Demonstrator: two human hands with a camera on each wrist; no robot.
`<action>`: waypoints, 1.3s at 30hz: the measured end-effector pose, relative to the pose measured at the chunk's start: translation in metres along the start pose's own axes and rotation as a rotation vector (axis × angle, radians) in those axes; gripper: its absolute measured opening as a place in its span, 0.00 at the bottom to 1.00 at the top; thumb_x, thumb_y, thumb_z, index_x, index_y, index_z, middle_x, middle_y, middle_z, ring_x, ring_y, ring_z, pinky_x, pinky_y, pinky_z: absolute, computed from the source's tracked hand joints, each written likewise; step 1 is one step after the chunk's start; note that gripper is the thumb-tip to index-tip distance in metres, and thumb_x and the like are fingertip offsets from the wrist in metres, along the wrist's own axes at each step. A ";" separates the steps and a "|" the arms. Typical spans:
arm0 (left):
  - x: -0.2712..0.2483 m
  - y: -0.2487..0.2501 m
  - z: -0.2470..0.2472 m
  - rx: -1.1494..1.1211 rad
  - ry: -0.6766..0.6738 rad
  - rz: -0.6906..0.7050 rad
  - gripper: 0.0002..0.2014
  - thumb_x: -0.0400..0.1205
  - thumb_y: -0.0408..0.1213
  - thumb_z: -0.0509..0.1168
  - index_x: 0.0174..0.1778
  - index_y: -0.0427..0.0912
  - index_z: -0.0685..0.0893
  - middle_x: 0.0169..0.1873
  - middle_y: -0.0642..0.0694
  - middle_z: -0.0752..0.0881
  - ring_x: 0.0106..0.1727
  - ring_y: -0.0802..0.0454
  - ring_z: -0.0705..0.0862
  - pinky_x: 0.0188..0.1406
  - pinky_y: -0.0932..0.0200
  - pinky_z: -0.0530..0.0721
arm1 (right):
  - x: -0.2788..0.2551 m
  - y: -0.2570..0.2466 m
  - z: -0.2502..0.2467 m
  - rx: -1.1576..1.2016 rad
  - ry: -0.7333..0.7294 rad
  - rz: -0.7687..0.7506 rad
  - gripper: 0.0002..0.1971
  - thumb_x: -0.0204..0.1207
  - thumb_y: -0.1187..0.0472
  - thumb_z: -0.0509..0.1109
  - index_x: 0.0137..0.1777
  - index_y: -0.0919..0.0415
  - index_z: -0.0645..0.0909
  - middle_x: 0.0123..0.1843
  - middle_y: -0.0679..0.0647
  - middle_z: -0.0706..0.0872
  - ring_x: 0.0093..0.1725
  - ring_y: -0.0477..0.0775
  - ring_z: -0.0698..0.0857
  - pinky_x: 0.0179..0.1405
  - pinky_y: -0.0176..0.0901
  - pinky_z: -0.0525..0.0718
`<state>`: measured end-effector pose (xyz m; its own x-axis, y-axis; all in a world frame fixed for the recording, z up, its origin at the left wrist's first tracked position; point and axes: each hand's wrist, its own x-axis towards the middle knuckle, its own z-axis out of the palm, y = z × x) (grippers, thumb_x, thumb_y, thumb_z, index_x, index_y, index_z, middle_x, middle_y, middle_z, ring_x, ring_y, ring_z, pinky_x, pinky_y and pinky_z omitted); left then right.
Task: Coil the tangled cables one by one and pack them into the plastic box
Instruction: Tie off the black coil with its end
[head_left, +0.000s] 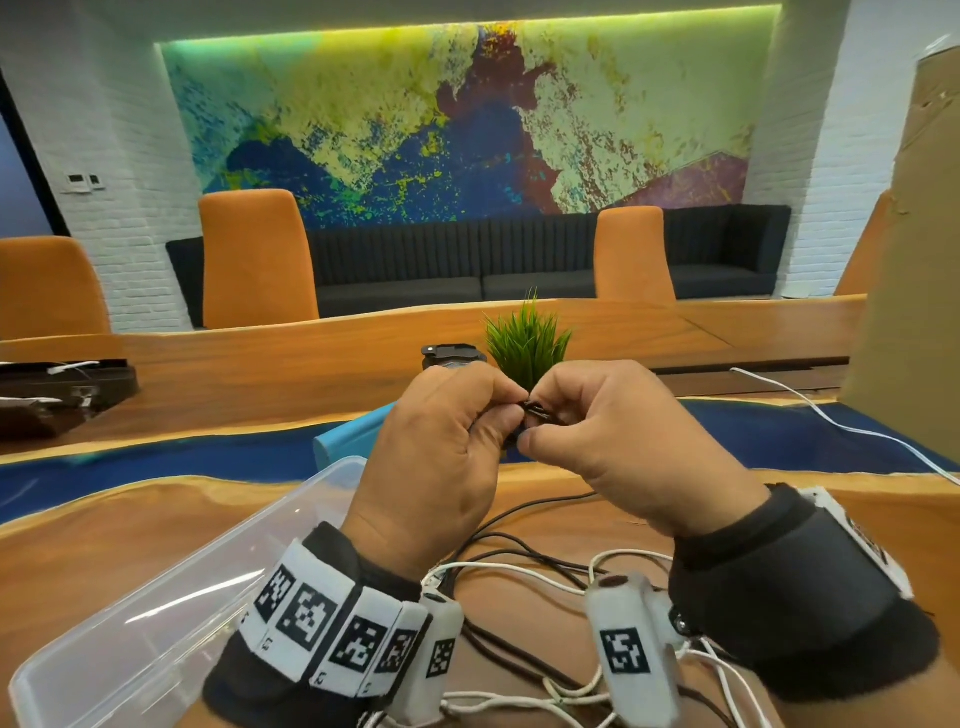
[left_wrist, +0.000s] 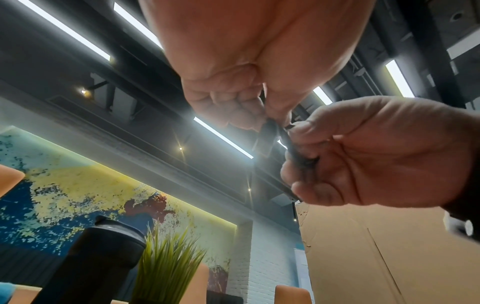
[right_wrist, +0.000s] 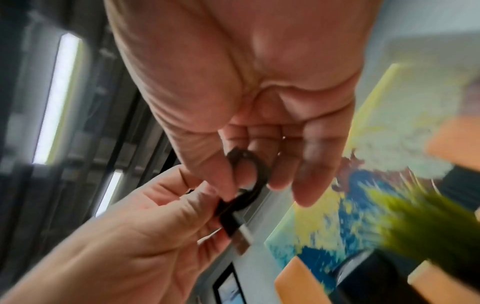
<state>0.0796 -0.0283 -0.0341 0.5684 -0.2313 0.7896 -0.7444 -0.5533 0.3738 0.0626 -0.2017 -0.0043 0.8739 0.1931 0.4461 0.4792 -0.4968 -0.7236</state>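
Note:
Both hands are raised above the table and meet on one thin black cable (head_left: 534, 409). My left hand (head_left: 506, 413) pinches it near its USB plug (right_wrist: 237, 231), whose silver tip pokes out below the fingers. My right hand (head_left: 543, 423) pinches a small loop of the same black cable (right_wrist: 255, 174) between thumb and fingers. In the left wrist view the black cable (left_wrist: 294, 150) runs between the left hand (left_wrist: 272, 117) and the right hand (left_wrist: 298, 144). The clear plastic box (head_left: 156, 597) lies at the lower left beside my left wrist. A tangle of black and white cables (head_left: 524, 564) lies under my wrists.
A light blue object (head_left: 343, 436) lies behind the box. A green plant (head_left: 527, 343) and a black container (head_left: 452, 356) stand beyond the hands. Tall cardboard (head_left: 909, 260) stands at the right, with a white cable (head_left: 831, 421) trailing past it.

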 end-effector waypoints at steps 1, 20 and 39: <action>0.000 -0.001 0.000 0.014 -0.003 0.000 0.09 0.83 0.41 0.63 0.54 0.48 0.87 0.44 0.60 0.82 0.50 0.53 0.82 0.47 0.46 0.85 | -0.001 -0.001 -0.003 -0.109 0.010 -0.055 0.01 0.73 0.59 0.77 0.43 0.53 0.89 0.35 0.49 0.86 0.36 0.46 0.82 0.37 0.46 0.82; 0.002 -0.003 -0.004 0.006 -0.077 -0.029 0.10 0.81 0.48 0.66 0.52 0.49 0.87 0.43 0.56 0.86 0.48 0.54 0.83 0.48 0.48 0.84 | 0.001 -0.002 -0.006 0.210 0.048 -0.012 0.06 0.79 0.66 0.71 0.48 0.61 0.90 0.35 0.55 0.89 0.30 0.48 0.85 0.32 0.38 0.88; 0.001 0.006 0.001 -0.288 0.041 -0.135 0.17 0.90 0.40 0.57 0.37 0.39 0.81 0.30 0.53 0.81 0.33 0.56 0.79 0.32 0.60 0.77 | 0.001 -0.005 0.001 0.816 -0.107 0.208 0.20 0.64 0.65 0.76 0.58 0.68 0.84 0.43 0.65 0.89 0.31 0.50 0.85 0.30 0.41 0.89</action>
<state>0.0760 -0.0326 -0.0321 0.6586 -0.1359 0.7401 -0.7351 -0.3264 0.5942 0.0614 -0.1985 -0.0011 0.9340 0.2649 0.2396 0.1811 0.2272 -0.9569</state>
